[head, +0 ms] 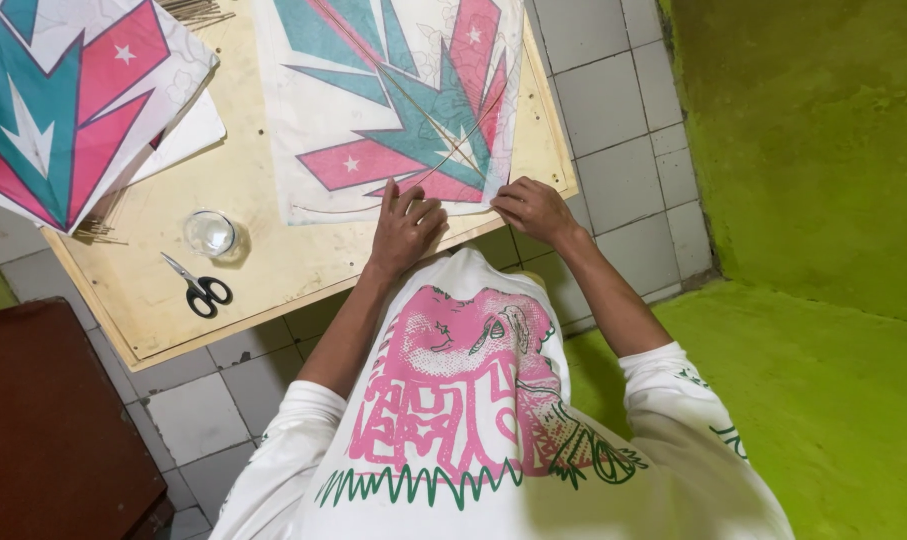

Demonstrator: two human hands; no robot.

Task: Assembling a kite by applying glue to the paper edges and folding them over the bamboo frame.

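Note:
A white paper kite (393, 100) printed with teal and pink star shapes lies flat on a low wooden board (263, 250). A thin bamboo stick (453, 150) runs across it, curving toward its near edge. My left hand (405, 225) presses flat on the kite's near edge, fingers spread. My right hand (533, 208) rests at the kite's near right corner, its fingertips curled and pinching the paper edge by the stick's end.
A stack of similar kites (63, 100) lies at the board's far left. A small clear glass jar (211, 235) and black-handled scissors (201, 288) sit on the board. Thin sticks (195, 12) lie at the top. Tiled floor, a green mat (813, 380) and a brown box (43, 420) surround it.

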